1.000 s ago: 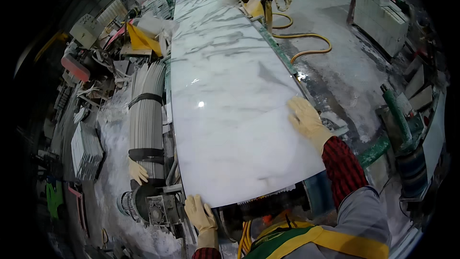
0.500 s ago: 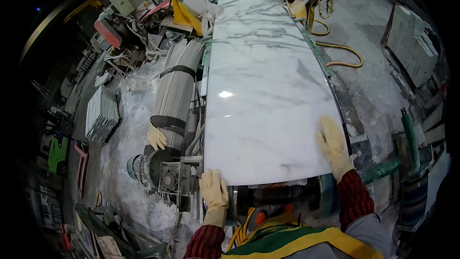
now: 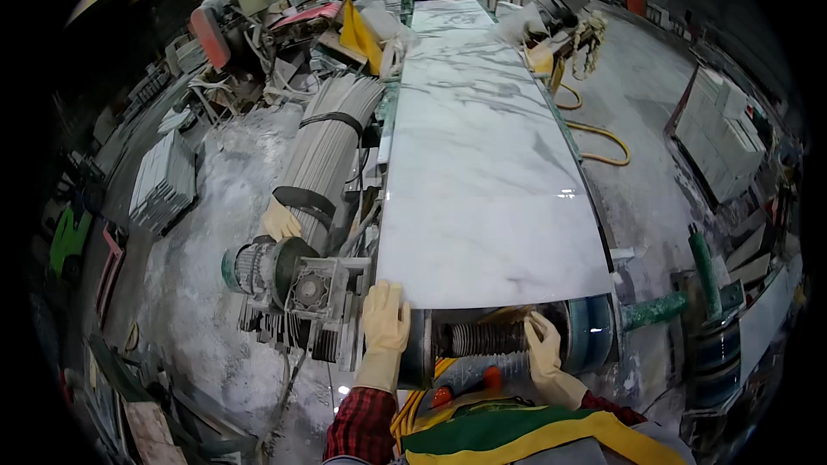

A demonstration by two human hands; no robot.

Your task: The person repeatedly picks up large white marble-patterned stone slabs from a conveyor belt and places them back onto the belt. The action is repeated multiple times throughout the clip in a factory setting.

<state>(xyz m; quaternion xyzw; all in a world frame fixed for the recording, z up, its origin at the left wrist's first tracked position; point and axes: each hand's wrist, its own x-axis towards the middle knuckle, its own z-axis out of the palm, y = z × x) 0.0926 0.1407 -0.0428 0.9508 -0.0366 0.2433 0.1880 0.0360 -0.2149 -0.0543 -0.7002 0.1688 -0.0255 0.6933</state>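
Away from the top of the long white slab with grey veins [image 3: 491, 241], the right hand in a cream rubber glove [image 3: 546, 351] has dropped to its near edge — fingers bent, whether gripping I cannot tell. The left hand in a matching glove [image 3: 385, 323] lies unclenched at the near left corner. Laying looks done: the slab rests flat, short of the dark blue drum's [image 3: 591, 327] near side — what remains is unclear.

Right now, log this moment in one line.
white veined slab: lying flat | left hand: at near-left corner | right hand: by near edge, contact unclear
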